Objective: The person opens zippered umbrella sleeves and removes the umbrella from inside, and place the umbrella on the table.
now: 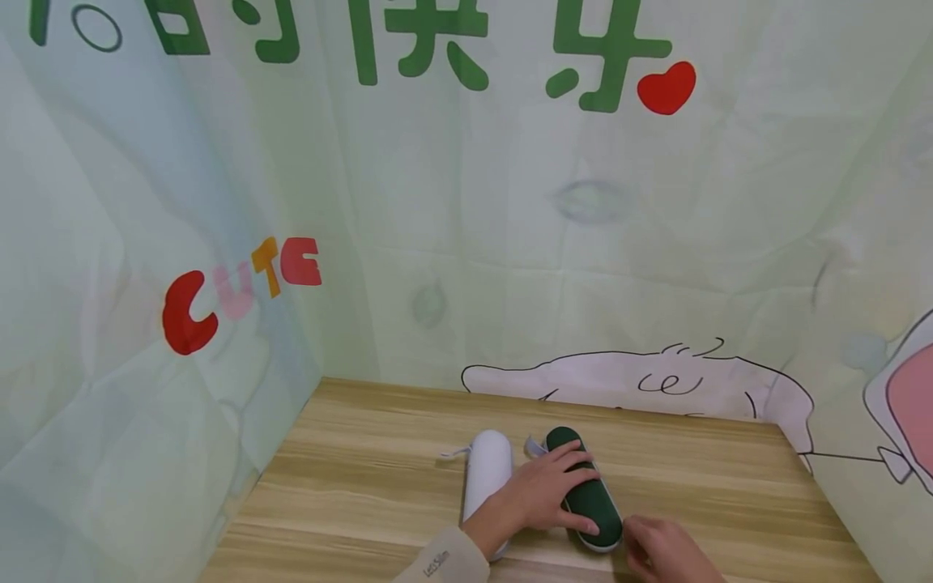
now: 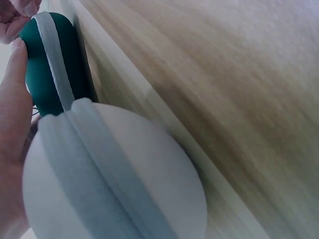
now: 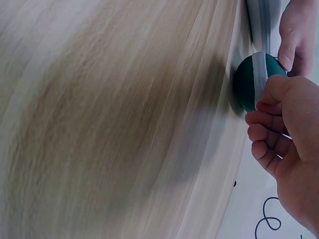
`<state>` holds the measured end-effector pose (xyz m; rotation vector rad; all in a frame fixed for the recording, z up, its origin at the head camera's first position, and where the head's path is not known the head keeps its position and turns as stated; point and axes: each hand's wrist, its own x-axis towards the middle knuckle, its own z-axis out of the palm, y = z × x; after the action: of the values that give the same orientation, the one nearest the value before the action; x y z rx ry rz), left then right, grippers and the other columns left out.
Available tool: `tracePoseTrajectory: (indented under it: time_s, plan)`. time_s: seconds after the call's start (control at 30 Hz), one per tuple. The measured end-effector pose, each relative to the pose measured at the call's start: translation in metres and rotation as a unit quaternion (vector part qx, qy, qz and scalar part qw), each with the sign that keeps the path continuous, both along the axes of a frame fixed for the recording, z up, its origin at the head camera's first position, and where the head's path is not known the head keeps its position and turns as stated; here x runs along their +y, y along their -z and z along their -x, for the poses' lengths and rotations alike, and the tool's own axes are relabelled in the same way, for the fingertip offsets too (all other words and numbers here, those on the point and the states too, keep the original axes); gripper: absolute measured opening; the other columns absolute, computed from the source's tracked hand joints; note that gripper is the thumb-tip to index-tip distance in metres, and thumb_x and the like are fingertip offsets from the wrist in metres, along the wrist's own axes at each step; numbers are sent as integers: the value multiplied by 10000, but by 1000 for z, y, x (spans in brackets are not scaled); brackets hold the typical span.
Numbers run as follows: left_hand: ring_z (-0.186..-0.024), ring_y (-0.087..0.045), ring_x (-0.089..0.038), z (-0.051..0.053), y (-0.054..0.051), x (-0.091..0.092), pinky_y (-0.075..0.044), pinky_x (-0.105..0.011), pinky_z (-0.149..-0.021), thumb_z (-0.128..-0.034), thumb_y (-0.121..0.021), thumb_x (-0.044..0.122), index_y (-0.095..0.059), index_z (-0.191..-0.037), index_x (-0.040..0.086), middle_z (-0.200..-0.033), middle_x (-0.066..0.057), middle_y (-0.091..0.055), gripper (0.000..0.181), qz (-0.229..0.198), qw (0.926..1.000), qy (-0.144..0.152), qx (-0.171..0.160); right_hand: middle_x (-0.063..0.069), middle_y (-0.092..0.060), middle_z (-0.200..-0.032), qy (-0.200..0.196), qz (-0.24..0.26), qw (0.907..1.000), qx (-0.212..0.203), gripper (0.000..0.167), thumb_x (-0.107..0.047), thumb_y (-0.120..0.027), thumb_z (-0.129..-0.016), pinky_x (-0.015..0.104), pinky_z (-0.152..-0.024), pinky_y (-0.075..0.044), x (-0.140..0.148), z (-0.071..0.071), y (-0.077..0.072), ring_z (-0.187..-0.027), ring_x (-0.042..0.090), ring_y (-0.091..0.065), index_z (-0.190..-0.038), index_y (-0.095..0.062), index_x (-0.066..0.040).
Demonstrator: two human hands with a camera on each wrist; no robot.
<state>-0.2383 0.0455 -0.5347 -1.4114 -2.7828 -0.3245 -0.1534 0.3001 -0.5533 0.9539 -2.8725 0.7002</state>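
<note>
A dark green oblong zip case [image 1: 589,494] lies on the wooden table, with a pale grey zipper band [image 3: 260,74] round its side. My left hand [image 1: 548,486] holds it from above, fingers spread across the top and thumb near the close end. At that end my right hand [image 1: 666,551] pinches at the zipper band with thumb and forefinger, the other fingers curled; the zipper pull itself is hidden between the fingertips. A white zip case [image 1: 490,470] of similar shape lies to the left, partly under my left wrist. Its grey zipper band [image 2: 94,174] fills the left wrist view's foreground.
Wrist loops stick out at the far ends of the white case and the green case, the latter a grey loop [image 1: 535,446]. Printed cloth walls [image 1: 408,324] stand along the back and sides of the wooden table [image 1: 350,461].
</note>
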Motion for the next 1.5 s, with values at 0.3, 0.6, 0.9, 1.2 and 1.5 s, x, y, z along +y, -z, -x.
tracePoseTrajectory:
  time_s: [0.3, 0.6, 0.9, 1.2, 1.5]
  plan:
    - [-1602, -214, -163, 0, 0, 0, -373, -385, -1208, -930, -576, 785, -493, -1576, 352, -1671, 95, -379, 782, 29, 10000, 8, -44, -223, -428, -749, -98, 100, 9999, -52, 328, 8, -745, -807, 188, -543, -392, -3, -2, 2, -626, -66, -404, -796, -538, -246]
    - [-1602, -215, -162, 1, 0, -1, -378, -385, -1205, -930, -579, 782, -493, -1575, 352, -1666, 77, -393, 779, 19, 10000, 26, -53, -201, -438, -744, 75, -46, 9987, -508, 293, -5, -739, -831, 205, -553, -391, -6, -3, 0, -622, -44, -411, -798, -558, -233]
    - [-1602, -211, -158, 1, 0, -1, -376, -389, -1207, -929, -573, 787, -493, -1574, 357, -1673, 104, -371, 779, 44, 10000, -24, -52, -186, -450, -728, 274, -55, 9950, -954, 264, -16, -714, -856, 217, -556, -384, -12, -5, -2, -611, -24, -427, -797, -576, -233]
    - [-1603, -209, -157, 0, 3, -1, -404, -400, -1187, -922, -561, 802, -492, -1571, 371, -1673, 107, -374, 782, -13, 10000, -70, -26, -181, -463, -718, 287, 88, 9907, -1324, 242, -27, -690, -888, 226, -559, -384, -17, -9, -5, -607, -15, -445, -806, -582, -228]
    - [-1602, -214, -161, -1, 3, 0, -402, -381, -1187, -929, -556, 797, -491, -1575, 364, -1667, 86, -393, 780, -35, 10000, -28, 75, -181, -472, -714, 258, 159, 9878, -1526, 241, -27, -679, -930, 217, -556, -389, -19, -10, -2, -593, -21, -450, -811, -585, -215]
